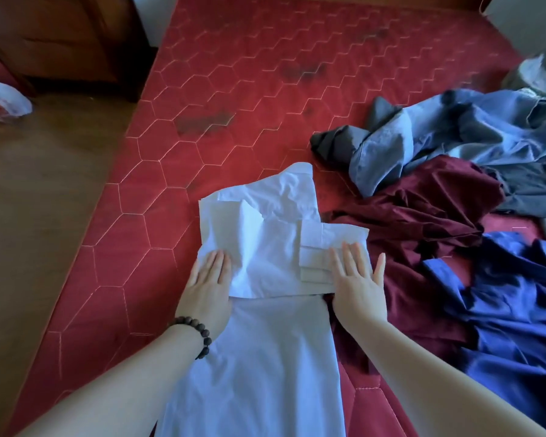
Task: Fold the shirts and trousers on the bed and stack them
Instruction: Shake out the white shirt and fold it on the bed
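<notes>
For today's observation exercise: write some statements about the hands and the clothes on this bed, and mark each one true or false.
1. Both hands lie flat on the white shirt. True: left hand and right hand have straight fingers.
2. The maroon garment is neatly folded. False: it lies crumpled.
3. A bead bracelet is on the left wrist. True.
4. The mattress is green. False: it is red with a hexagon pattern.
5. The dark blue garment lies left of the white shirt. False: it lies to its right.
</notes>
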The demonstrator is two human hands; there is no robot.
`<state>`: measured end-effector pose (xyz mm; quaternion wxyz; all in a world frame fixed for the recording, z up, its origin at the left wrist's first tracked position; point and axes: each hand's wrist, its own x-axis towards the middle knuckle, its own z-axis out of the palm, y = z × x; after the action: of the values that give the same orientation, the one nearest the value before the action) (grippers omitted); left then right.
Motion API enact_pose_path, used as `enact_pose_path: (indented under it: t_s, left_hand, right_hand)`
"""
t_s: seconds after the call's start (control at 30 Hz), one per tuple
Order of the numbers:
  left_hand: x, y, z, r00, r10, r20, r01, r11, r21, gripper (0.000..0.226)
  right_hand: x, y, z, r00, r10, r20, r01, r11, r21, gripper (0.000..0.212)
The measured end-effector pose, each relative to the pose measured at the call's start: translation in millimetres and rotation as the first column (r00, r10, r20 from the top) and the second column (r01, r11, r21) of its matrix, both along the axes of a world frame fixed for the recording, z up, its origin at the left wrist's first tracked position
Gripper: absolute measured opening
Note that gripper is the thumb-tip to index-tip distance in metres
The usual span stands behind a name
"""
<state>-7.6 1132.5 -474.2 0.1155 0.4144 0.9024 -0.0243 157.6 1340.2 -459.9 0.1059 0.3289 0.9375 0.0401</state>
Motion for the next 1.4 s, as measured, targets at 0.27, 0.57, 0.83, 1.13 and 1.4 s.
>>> enact_pose_path:
  t_s: [0.27,0.57,0.83,1.13,1.4]
  left_hand:
    - [-12.2,9.0,-2.1,0.995,0.008,0.103,-0.014,0.998,0.062,0.075]
    - [-22.1,12.5,-10.3,0.984,-0.147,0.097,0.143,0.989,0.043,0.087]
    - [-9.9,24.4,-12.8,0.997,-0.073,-0.012,0.072,0.995,-0.065,0.082]
    - [-23.3,9.8,-3.2,0.999,0.008,-0.034,-0.01,0.999,-0.046,0.083]
    - [-27.8,2.7,-0.5,0.992,0.021,-0.123,-0.009,0.995,0.097,0.08]
  right_hand:
    - [16.5,42.5,11.3,0.991,0.106,-0.085,-0.123,0.965,-0.232,0.057]
    - [0.2,31.4,3.7,0.99,0.128,-0.057,-0.136,0.974,-0.18,0.077]
    - [-0.2,37.1,-3.0,0.997,0.002,-0.071,-0.017,0.977,-0.215,0.067]
    - [52.5,80.5,45.8,0.871,-0.331,-0.363,0.226,0.926,-0.302,0.068]
    - [42.4,50.7,30.4,0.806,-0.487,-0.337,0.31,0.832,-0.461,0.063]
